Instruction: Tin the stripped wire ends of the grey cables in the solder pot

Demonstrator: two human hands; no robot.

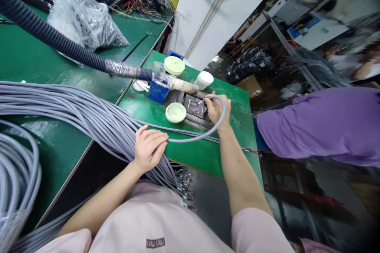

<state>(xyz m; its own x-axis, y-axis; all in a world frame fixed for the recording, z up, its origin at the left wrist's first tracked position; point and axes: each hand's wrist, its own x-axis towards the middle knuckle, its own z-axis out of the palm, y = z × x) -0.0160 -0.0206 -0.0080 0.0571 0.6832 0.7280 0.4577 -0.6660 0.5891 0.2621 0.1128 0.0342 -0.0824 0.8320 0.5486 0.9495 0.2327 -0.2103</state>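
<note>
The right hand (214, 108) pinches the grey cable (196, 139) end at the metal tray (194, 107), seemingly dipping it; the left hand (149, 146) rests flat, fingers loose, on the cable bundle (89, 114) lying across the counter (196, 154). Next comes a steady lift clear.

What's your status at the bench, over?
Left hand resting on the grey cable bundle. Right hand pinching one grey cable's end at the metal tray. Pale green lid beside tray; nothing blocking.

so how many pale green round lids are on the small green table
2. One pale green lid sits at the far edge beside the white jar; the other pale green lid lies nearer, left of the right hand. Others may be hidden.
</note>
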